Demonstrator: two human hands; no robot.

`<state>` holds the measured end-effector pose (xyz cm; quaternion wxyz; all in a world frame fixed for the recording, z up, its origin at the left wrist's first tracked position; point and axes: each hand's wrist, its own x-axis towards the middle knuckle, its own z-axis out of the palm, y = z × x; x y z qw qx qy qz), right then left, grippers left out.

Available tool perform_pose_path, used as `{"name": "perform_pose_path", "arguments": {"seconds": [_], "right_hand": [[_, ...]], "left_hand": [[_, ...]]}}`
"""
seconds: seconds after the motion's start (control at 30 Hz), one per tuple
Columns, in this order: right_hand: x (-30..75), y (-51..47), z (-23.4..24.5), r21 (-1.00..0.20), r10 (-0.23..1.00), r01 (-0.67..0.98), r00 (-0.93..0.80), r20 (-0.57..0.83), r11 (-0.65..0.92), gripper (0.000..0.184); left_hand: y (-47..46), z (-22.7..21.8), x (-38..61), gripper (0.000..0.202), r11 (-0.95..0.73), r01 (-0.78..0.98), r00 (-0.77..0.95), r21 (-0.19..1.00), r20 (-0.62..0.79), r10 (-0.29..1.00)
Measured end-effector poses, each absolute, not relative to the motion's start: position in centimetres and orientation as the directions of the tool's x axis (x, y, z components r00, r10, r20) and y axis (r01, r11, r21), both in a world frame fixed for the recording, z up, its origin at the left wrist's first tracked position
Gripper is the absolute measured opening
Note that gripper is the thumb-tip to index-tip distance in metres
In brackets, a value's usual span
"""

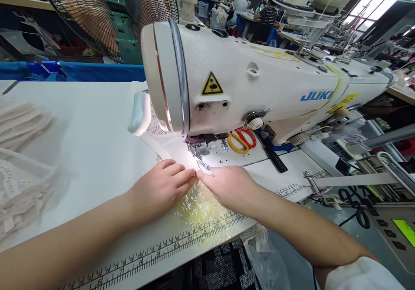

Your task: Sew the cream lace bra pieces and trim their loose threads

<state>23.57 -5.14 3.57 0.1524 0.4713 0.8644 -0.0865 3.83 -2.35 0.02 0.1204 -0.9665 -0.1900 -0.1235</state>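
Under the head of a white sewing machine (227, 78), pale fabric (175, 147) lies in the bright lamp light by the presser foot (198, 146). My left hand (162, 188) is closed on the near edge of this fabric, its fingertips pinched together. Against those fingertips, my right hand (231, 186) pinches the same edge, close to a narrow strip (204, 165) that leads toward the foot. The needle point cannot be made out in the glare. Yellowish thread scraps (201, 205) lie on the table just below both hands.
Orange and red-handled scissors (241, 141) and a black-handled tool (275, 158) lie right of the foot. Piles of pale lace pieces (22, 173) sit at the left. A fan (110, 13) stands behind the table. A printed ruler (162, 249) runs along the front edge.
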Motion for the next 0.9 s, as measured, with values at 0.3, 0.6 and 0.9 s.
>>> {"name": "perform_pose_path", "arguments": {"seconds": [0.3, 0.6, 0.9], "right_hand": [[21.8, -3.9, 4.3, 0.061, 0.772, 0.871, -0.397, -0.497, 0.488, 0.075], [20.4, -3.8, 4.0, 0.039, 0.803, 0.888, -0.395, -0.447, 0.459, 0.075], [20.5, -4.1, 2.7, -0.005, 0.832, 0.891, -0.426, -0.356, 0.454, 0.074]], "left_hand": [[-0.4, -0.2, 3.2, 0.035, -0.896, 0.37, 0.906, -0.244, 0.307, 0.291], [2.1, -0.3, 2.4, 0.037, -0.9, 0.339, 0.93, -0.274, 0.244, 0.276], [3.8, 0.3, 2.0, 0.04, -0.885, 0.379, 0.923, -0.271, 0.17, 0.344]]}}
